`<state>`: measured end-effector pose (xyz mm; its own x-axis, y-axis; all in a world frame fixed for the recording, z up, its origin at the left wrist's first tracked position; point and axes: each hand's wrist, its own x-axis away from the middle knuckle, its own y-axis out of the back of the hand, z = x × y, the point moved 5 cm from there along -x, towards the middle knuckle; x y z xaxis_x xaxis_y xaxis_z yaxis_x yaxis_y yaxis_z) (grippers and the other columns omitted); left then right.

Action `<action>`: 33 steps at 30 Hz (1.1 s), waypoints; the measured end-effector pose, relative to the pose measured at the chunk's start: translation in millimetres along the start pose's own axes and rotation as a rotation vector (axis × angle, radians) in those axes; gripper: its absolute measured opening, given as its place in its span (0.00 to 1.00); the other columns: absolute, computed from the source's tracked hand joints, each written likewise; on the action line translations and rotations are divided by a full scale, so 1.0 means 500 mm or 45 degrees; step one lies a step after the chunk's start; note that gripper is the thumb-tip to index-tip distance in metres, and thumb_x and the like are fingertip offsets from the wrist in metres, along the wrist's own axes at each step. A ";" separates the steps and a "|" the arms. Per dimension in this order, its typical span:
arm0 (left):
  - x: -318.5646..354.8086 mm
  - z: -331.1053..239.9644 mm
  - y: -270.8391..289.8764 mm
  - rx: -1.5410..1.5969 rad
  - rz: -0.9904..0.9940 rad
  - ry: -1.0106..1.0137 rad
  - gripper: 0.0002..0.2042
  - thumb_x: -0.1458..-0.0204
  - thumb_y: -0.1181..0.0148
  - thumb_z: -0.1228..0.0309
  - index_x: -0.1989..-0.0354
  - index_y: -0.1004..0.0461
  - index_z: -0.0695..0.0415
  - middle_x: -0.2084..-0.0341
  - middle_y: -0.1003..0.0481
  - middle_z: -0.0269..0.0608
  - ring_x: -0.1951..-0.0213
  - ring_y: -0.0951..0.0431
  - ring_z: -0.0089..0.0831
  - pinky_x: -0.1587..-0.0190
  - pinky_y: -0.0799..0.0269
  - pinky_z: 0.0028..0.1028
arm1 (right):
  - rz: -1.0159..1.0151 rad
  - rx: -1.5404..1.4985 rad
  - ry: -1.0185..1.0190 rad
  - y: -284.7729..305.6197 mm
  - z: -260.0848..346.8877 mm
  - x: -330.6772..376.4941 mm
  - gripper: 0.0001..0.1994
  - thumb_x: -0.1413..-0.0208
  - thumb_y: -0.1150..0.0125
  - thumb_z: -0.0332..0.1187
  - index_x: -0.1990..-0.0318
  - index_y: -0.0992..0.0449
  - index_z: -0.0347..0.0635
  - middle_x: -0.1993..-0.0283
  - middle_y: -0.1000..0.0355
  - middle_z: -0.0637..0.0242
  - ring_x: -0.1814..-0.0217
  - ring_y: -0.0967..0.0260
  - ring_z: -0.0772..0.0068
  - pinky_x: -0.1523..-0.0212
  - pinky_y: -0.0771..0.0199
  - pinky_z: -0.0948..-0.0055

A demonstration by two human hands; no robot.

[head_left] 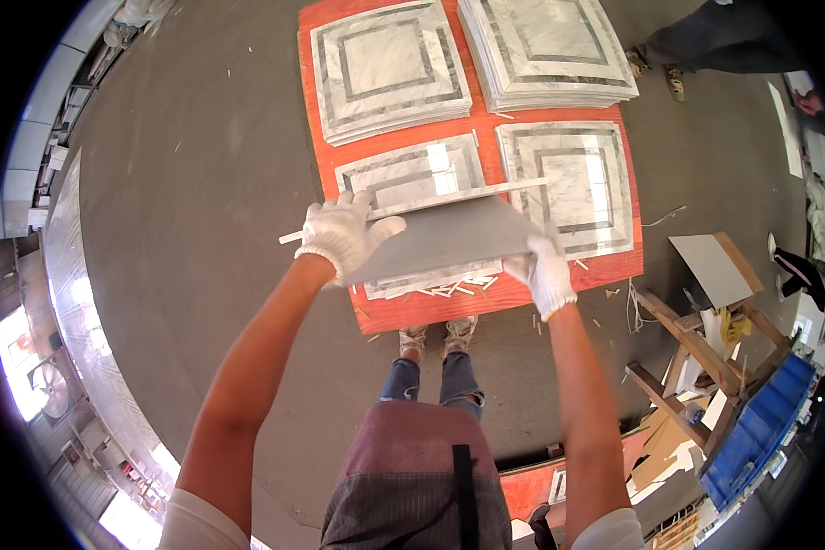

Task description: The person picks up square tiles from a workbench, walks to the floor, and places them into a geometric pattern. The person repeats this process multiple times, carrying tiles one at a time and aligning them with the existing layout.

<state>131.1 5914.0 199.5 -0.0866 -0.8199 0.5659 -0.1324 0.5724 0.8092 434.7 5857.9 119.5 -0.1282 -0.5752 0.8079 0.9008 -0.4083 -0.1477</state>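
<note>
Both my hands wear white gloves and hold a square grey tile (449,236), tilted, its plain underside facing me. My left hand (341,235) grips its left edge and my right hand (546,273) grips its right corner. Below it lies a red board (403,310) with stacks of white marble tiles framed in grey bands. The tile hangs over the near-left stack (412,176). Small white spacer strips (449,289) are scattered by that stack's near edge.
Other tile stacks sit at the far left (387,66), far right (545,48) and near right (573,183) of the board. Another person's legs (706,41) stand at the top right. Wooden frames (697,348), a loose board (715,266) and blue crates (761,422) crowd the right.
</note>
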 end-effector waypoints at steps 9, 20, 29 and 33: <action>-0.008 0.006 -0.034 0.050 -0.070 0.026 0.16 0.46 0.47 0.60 0.52 0.29 0.52 0.60 0.23 0.50 0.55 0.24 0.48 0.53 0.30 0.43 | 0.085 0.345 -0.322 0.122 -0.098 0.087 0.18 0.43 0.44 0.43 0.51 0.28 0.41 0.58 0.25 0.65 0.65 0.26 0.72 0.67 0.24 0.73; -0.011 -0.005 -0.018 0.038 -0.023 0.116 0.18 0.47 0.48 0.61 0.49 0.30 0.54 0.59 0.24 0.54 0.54 0.25 0.50 0.52 0.31 0.43 | -0.446 0.118 -0.142 0.617 -0.035 0.719 0.15 0.41 0.45 0.41 0.53 0.28 0.41 0.67 0.32 0.73 0.76 0.39 0.84 0.80 0.38 0.82; -0.002 -0.042 -0.017 -0.096 -0.068 0.292 0.11 0.47 0.47 0.61 0.60 0.29 0.54 0.63 0.23 0.52 0.56 0.25 0.53 0.55 0.31 0.45 | -1.023 -0.075 0.428 0.838 0.125 0.528 0.10 0.40 0.47 0.35 0.55 0.36 0.44 0.68 0.32 0.70 0.73 0.33 0.78 0.79 0.36 0.82; 0.004 -0.064 -0.019 -0.122 -0.151 0.411 0.11 0.47 0.45 0.61 0.60 0.30 0.53 0.64 0.23 0.52 0.56 0.25 0.54 0.56 0.31 0.45 | -1.182 -0.263 0.511 1.043 0.241 0.291 0.10 0.41 0.48 0.35 0.54 0.35 0.44 0.66 0.31 0.68 0.74 0.34 0.77 0.77 0.34 0.80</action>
<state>163.9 5907.1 198.3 0.2420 -0.8458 0.4755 -0.0284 0.4837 0.8748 935.6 5646.7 228.8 -0.8999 -0.1500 0.4094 0.2922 -0.9044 0.3110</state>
